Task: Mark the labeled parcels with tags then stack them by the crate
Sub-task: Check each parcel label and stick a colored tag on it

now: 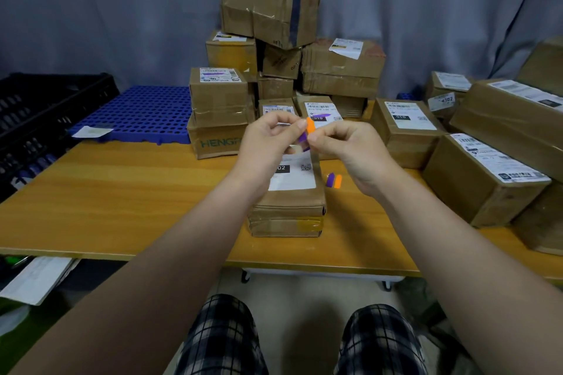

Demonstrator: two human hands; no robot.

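Note:
A flat cardboard parcel [289,207] with a white label reading "02" lies on the wooden table [122,192] in front of me. Both hands are raised just above it. My left hand [268,140] pinches a small strip of tags, with an orange tag [310,125] and a purple tag [302,138] showing. My right hand [347,149] pinches the same tags from the right. A spare purple and orange tag pair [334,180] lies on the table right of the parcel.
Labeled cardboard boxes are piled at the back [268,12] and along the right side [484,176]. A black crate [36,113] stands at the left, with a blue perforated pallet [143,113] beside it. A paper slip [91,132] lies on the pallet's edge.

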